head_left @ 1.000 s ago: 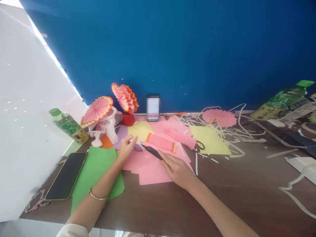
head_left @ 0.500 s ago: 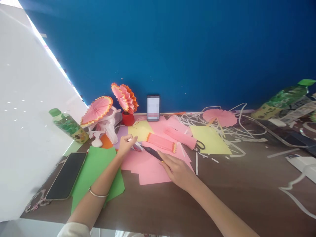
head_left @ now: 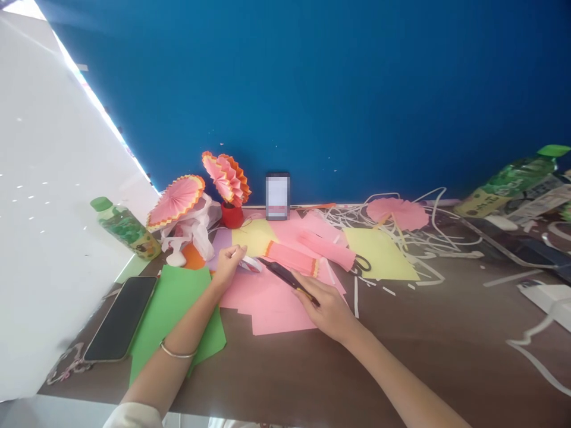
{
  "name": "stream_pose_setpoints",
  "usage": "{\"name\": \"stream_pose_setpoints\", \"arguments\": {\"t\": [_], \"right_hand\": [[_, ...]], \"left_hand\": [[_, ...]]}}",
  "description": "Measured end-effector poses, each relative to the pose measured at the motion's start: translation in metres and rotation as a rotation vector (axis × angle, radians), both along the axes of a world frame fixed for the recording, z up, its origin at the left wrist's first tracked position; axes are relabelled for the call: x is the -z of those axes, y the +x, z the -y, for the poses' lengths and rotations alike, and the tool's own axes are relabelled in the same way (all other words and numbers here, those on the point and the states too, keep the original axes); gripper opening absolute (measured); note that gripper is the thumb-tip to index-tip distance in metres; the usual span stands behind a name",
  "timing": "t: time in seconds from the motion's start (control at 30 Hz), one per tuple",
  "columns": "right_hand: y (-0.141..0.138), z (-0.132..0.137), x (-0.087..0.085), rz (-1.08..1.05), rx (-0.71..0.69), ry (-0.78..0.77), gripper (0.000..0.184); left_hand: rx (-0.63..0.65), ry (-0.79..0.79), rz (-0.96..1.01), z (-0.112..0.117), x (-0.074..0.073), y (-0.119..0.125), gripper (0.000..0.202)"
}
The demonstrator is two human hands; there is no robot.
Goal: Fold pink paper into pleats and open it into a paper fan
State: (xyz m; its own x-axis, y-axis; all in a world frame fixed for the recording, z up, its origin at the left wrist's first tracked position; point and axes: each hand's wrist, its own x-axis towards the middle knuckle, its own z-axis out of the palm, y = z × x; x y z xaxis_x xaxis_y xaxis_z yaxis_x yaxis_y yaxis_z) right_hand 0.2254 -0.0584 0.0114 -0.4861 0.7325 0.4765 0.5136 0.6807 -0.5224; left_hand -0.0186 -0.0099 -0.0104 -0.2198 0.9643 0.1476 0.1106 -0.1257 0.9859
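My left hand [head_left: 229,265] is curled shut over a small white and pink thing [head_left: 250,264] on the pink paper sheets [head_left: 272,303]; I cannot name it. My right hand [head_left: 328,309] grips the back end of a slim dark tool [head_left: 285,276], perhaps a craft knife, whose tip points up and left toward the left hand. Just beyond the tool lie two pleated pink paper strips [head_left: 292,257] with orange edging.
A dark phone [head_left: 120,318] and green paper [head_left: 172,309] lie at the left, with a green bottle [head_left: 125,229] behind. Pink paper fans [head_left: 176,199] and a red cup [head_left: 232,215] stand by the blue wall. Yellow paper [head_left: 379,252], black scissors [head_left: 362,263] and white paper strips [head_left: 428,238] spread to the right.
My right hand has taken the dark tool and lifted its rear end off the pink paper. My left hand has closed tighter over the small white and pink thing.
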Motion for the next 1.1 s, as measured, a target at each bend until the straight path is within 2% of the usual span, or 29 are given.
{"name": "stream_pose_setpoints", "arguments": {"t": [0.17, 0.43, 0.8, 1.1], "right_hand": [[-0.0024, 0.0020, 0.0010, 0.022, -0.029, 0.006, 0.042], [-0.0013, 0.0006, 0.0008, 0.018, -0.035, -0.008, 0.041], [-0.0009, 0.0017, -0.0022, 0.003, -0.045, -0.038, 0.040], [-0.0003, 0.0018, -0.0035, 0.110, -0.036, 0.004, 0.039]], "left_hand": [[0.041, 0.041, -0.084, 0.0010, 0.0006, -0.0010, 0.045], [0.039, 0.037, -0.095, 0.0012, 0.0009, -0.0007, 0.045], [0.054, 0.050, -0.057, 0.0003, 0.0010, -0.0009, 0.046], [0.083, -0.014, 0.020, -0.0020, -0.0005, -0.0012, 0.044]]}}
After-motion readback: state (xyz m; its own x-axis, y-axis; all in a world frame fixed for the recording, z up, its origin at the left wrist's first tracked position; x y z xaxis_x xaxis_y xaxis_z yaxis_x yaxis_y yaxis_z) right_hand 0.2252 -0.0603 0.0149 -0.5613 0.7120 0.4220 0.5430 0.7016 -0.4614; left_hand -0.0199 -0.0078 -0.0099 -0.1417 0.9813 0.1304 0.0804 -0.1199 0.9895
